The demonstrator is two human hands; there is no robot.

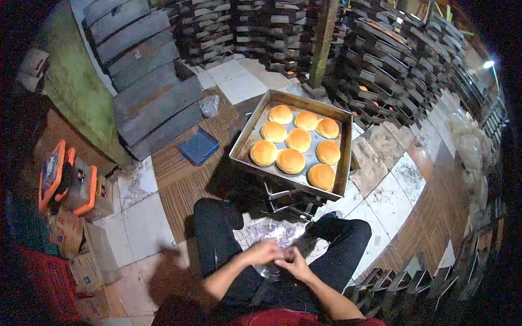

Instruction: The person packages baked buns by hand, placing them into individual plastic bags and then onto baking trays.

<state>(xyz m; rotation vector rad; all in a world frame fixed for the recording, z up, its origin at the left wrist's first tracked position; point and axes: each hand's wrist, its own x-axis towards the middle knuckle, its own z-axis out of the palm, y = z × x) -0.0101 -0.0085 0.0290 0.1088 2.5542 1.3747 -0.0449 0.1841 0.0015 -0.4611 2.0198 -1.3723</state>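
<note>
Over my lap, my left hand [264, 252] and my right hand [294, 264] are close together with their fingers pinched. Between and below them hangs a clear plastic bag [268, 270], gripped by both hands; motion blur hides what is inside it. Beyond my knees a metal baking tray [246, 132] stands raised on a folding stand [284, 196]. Several round golden buns [290, 161] lie in the tray, out of reach of my fingers. Crumpled clear plastic [270, 230] lies between my legs.
Stacked dark trays [380, 60] rise at the back and right, some with buns inside. More dark metal trays [147, 98] lean at the left. A blue plastic lid [198, 146] lies on the floor. Orange-rimmed containers [86, 185] and cardboard boxes [68, 232] stand at far left.
</note>
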